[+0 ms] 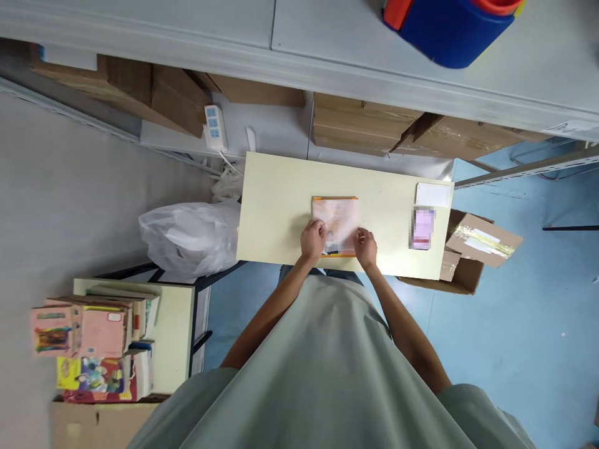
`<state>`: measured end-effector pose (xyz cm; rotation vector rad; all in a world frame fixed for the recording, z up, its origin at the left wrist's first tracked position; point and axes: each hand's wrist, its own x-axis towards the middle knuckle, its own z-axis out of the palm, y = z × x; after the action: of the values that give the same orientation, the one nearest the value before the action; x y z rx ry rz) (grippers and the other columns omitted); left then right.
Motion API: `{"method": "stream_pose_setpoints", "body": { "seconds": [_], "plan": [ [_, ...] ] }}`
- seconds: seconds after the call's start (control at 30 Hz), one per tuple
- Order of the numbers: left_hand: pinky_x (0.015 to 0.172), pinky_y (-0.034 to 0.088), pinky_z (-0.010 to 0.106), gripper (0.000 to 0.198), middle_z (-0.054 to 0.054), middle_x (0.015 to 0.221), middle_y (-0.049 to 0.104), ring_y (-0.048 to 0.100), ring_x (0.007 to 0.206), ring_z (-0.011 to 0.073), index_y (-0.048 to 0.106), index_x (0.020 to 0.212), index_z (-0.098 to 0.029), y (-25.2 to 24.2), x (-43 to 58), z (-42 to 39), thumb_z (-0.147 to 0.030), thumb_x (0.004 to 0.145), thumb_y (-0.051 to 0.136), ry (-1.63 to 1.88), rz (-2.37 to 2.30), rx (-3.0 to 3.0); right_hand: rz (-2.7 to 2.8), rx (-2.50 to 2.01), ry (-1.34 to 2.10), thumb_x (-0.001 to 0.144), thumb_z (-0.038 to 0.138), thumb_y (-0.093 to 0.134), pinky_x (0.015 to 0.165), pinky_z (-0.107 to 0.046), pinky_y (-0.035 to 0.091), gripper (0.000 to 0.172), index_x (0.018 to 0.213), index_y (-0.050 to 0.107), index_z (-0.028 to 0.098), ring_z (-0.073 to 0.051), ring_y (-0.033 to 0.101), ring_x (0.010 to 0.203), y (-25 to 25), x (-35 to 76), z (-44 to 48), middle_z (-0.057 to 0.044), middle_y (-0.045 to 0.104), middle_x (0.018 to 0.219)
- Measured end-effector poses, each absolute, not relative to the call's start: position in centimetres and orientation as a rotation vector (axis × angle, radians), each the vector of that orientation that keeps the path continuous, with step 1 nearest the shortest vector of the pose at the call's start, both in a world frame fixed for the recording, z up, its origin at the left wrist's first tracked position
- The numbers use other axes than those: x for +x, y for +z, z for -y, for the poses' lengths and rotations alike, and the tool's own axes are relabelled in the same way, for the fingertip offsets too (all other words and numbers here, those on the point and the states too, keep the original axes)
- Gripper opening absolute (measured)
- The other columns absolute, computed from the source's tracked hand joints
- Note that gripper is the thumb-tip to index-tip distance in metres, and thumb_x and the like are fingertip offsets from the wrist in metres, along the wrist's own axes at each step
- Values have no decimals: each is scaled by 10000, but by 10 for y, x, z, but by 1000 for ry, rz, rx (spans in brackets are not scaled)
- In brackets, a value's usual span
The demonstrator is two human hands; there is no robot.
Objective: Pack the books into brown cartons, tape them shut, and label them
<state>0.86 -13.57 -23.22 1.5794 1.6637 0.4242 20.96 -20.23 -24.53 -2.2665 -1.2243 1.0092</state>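
Observation:
A flat book (340,219) lies on the pale yellow table in front of me. Its face looks pinkish and glossy, and orange strips show along its far and near edges. Curled at the book's left side is my left hand (313,239), with the fingers closed on that edge. My right hand (365,246) pinches the opposite edge, thumb and fingertips together. Whether a loose wrap or sheet covers the book, I cannot tell.
On the table (276,206), a phone (423,228) and a white card (432,194) lie at the right. Cardboard boxes (484,238) stand beyond that end. A plastic bag (191,237), stacked books (103,330) and a power strip (215,127) are leftward. A shelf (327,37) spans the far side.

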Motion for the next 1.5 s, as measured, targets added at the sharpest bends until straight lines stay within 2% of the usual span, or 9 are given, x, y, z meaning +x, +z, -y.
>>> {"method": "stream_pose_setpoints", "body": {
  "seconds": [0.1, 0.37, 0.63, 0.8, 0.97, 1.07, 1.23, 1.37, 1.5],
  "plan": [
    [992, 606, 386, 262, 109, 1209, 772, 747, 1059, 254, 788, 1091, -234, -235, 3, 131, -112, 1014, 569, 350, -1623, 1676, 1207, -2297, 1012, 970, 281, 537, 897, -433, 608, 363, 1283, 697, 193, -260, 745, 905, -245, 207, 199, -140, 749, 1189],
    [1131, 573, 442, 425, 118, 1316, 763, 718, 1235, 309, 814, 1272, -247, -237, -58, 111, -56, 999, 552, 358, -1627, 1727, 1159, -2257, 1035, 936, 335, 599, 859, -417, 617, 330, 1224, 701, 212, -254, 744, 874, -248, 145, 179, -125, 781, 1150],
    [1206, 528, 504, 569, 161, 1413, 678, 642, 1328, 345, 724, 1424, -206, -248, -155, 56, -5, 940, 506, 353, -1679, 1745, 1298, -2226, 1041, 937, 258, 596, 942, -418, 606, 329, 1245, 704, 217, -257, 750, 946, -255, 52, 101, -118, 783, 1176],
    [1264, 468, 532, 641, 186, 1477, 613, 601, 1361, 376, 666, 1488, -183, -256, -184, 24, 18, 887, 571, 349, -1617, 1761, 1306, -2268, 1025, 946, 239, 604, 972, -424, 609, 349, 1276, 714, 209, -259, 755, 991, -259, 26, 60, -119, 786, 1185],
    [1265, 469, 537, 681, 226, 1519, 563, 578, 1413, 389, 619, 1533, -149, -250, -191, 20, 15, 873, 657, 316, -1516, 1737, 1256, -2296, 1013, 926, 182, 590, 981, -430, 629, 378, 1276, 726, 213, -261, 767, 1005, -251, 18, 58, -120, 795, 1186],
    [1276, 460, 529, 617, 260, 1532, 557, 553, 1467, 393, 642, 1489, -99, -242, -193, 28, -8, 881, 695, 322, -1445, 1711, 1242, -2274, 1025, 933, 176, 585, 979, -438, 648, 381, 1283, 732, 207, -268, 792, 1014, -239, 13, 69, -152, 791, 1260],
    [1245, 515, 467, 478, 193, 1441, 702, 652, 1405, 320, 712, 1396, -137, -219, -206, 58, -41, 931, 657, 398, -1356, 1624, 1287, -2161, 1061, 964, 268, 630, 1009, -473, 667, 311, 1250, 747, 232, -295, 825, 1085, -203, 4, 100, -152, 802, 1318],
    [1114, 620, 410, 420, 160, 1417, 760, 743, 1292, 265, 729, 1357, -157, -191, -234, 105, -59, 969, 601, 510, -1363, 1534, 1360, -2028, 1096, 975, 349, 617, 1046, -479, 661, 266, 1174, 761, 247, -295, 830, 1111, -168, -5, 135, -134, 826, 1288],
    [1053, 649, 352, 476, 96, 1330, 819, 784, 1229, 205, 731, 1346, -202, -162, -269, 162, -26, 952, 529, 698, -1440, 1388, 1377, -1837, 1263, 952, 469, 646, 946, -462, 691, 332, 1171, 764, 249, -292, 834, 1075, -139, -11, 167, -117, 854, 1193]
  ]
}}
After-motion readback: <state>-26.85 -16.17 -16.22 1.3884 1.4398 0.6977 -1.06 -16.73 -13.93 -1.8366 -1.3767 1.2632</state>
